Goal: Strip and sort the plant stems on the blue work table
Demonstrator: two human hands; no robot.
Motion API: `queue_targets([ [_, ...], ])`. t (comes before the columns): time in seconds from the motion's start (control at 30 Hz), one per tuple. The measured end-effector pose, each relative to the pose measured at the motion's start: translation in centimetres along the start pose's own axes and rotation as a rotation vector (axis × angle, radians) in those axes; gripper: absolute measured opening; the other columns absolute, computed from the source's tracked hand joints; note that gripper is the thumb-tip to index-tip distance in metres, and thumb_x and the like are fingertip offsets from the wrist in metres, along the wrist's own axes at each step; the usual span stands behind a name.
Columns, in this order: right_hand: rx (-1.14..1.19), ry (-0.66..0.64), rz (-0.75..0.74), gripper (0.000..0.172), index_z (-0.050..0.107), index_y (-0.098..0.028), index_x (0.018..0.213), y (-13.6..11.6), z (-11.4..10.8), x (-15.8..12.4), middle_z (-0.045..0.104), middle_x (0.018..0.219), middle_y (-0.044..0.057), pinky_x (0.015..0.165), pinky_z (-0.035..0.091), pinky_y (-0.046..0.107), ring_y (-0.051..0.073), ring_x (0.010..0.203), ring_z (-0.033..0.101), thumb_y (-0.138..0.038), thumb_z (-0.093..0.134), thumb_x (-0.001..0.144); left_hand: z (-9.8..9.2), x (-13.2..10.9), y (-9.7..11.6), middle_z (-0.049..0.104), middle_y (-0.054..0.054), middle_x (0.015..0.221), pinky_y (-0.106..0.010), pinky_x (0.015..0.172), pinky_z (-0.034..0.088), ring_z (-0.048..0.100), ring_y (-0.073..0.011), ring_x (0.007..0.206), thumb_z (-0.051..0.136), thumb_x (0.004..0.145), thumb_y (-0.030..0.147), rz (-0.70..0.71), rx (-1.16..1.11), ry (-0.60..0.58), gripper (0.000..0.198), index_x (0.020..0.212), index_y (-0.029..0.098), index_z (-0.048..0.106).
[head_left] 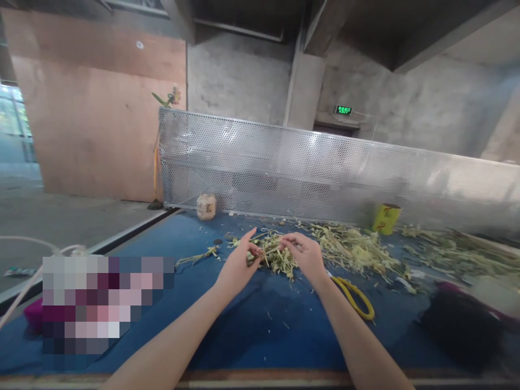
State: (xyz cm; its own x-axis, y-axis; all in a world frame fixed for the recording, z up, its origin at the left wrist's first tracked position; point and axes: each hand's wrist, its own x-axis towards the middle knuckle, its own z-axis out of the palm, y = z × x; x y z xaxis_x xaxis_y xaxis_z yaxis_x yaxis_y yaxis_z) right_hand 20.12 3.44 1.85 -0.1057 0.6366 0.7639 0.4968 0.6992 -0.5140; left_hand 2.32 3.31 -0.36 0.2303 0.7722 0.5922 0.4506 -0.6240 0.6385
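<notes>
Both hands meet over a small heap of stalks [286, 264], pale green and leafy, which lies on the blue bench [252, 346] near its middle; the right hand [304, 253] has its thumb and fingertips brought together, pinching a thin stalk [273, 249] above the heap; the left hand [240, 259] is at the heap's left side, one finger stretched upward and the others curled in by the stalks, though I cannot tell whether it grips any.

Beyond the right hand a larger pile of stalks [357, 249] spreads along the bench, with a yellow can [387, 219] standing at its back; a yellow loop handle [369, 306] lies just beside the right forearm; a dark, blurred bundle [459, 330] sits farther right.

To the left of the left hand lie a loose sprig [199, 257] and a small dark disc [218, 241]; a squat jar [206, 207] stands behind them, near the perforated metal panel [252, 162] along the back; a green exit sign [343, 110] glows above the panel.
</notes>
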Motion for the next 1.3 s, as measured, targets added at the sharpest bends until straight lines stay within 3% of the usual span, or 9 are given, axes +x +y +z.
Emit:
queue_targets([
  [0.2,0.121,-0.099,0.008,0.011,0.062,-0.021,0.071,-1.7,0.6,-0.4,0.063,0.065,0.000,0.066,0.043,0.026,0.014,0.065,0.058,-0.026,0.053,0.076,0.4,0.1,-0.5,0.053,0.000,0.078,-0.025,0.060,0.042,0.051,-0.0113,0.067,0.049,0.074,0.021,0.033,-0.188,0.243,0.055,0.123,0.017,0.023],
  [0.47,0.114,0.019,0.129,0.011,0.062,-0.021,0.062,-0.2,1.4,0.0,0.061,0.066,0.001,0.076,0.040,0.029,0.016,0.076,0.055,-0.023,0.056,0.071,0.5,-0.4,0.3,0.052,0.001,0.080,-0.025,0.065,0.042,0.044,-0.0085,0.062,0.050,0.073,0.016,0.107,-0.119,0.168,0.054,0.122,0.020,0.027],
  [0.63,0.169,-0.030,0.122,0.009,0.062,-0.020,0.060,0.2,1.9,0.0,0.060,0.082,0.004,0.079,0.039,0.030,0.017,0.082,0.054,-0.027,0.061,0.066,0.4,-0.5,0.3,0.053,0.001,0.079,-0.026,0.066,0.043,0.047,-0.0100,0.066,0.050,0.074,0.015,0.134,-0.057,0.213,0.050,0.119,0.019,0.030],
  [0.83,0.212,0.000,0.148,0.012,0.059,-0.019,0.057,-0.4,2.1,-0.1,0.061,0.073,0.003,0.073,0.041,0.028,0.016,0.075,0.056,-0.025,0.059,0.067,0.5,-0.6,0.4,0.053,0.001,0.078,-0.029,0.069,0.044,0.049,-0.0108,0.067,0.049,0.075,0.015,0.192,-0.004,0.205,0.047,0.118,0.021,0.030],
  [1.13,0.263,-0.092,0.191,0.010,0.063,-0.021,0.056,-0.6,2.3,-0.2,0.064,0.075,0.003,0.072,0.044,0.029,0.016,0.075,0.058,-0.026,0.061,0.065,0.7,-0.8,0.3,0.053,0.001,0.078,-0.030,0.072,0.043,0.050,-0.0115,0.069,0.048,0.075,0.013,0.192,0.015,0.140,0.048,0.119,0.023,0.030],
  [1.3,0.227,-0.124,0.127,0.008,0.063,-0.020,0.059,-0.6,2.2,-0.3,0.062,0.076,0.003,0.071,0.044,0.028,0.015,0.076,0.058,-0.024,0.061,0.067,0.6,-0.6,0.0,0.050,-0.003,0.087,-0.034,0.076,0.042,0.049,-0.0156,0.078,0.053,0.073,0.023,0.199,0.128,0.265,0.059,0.125,0.020,0.025],
])
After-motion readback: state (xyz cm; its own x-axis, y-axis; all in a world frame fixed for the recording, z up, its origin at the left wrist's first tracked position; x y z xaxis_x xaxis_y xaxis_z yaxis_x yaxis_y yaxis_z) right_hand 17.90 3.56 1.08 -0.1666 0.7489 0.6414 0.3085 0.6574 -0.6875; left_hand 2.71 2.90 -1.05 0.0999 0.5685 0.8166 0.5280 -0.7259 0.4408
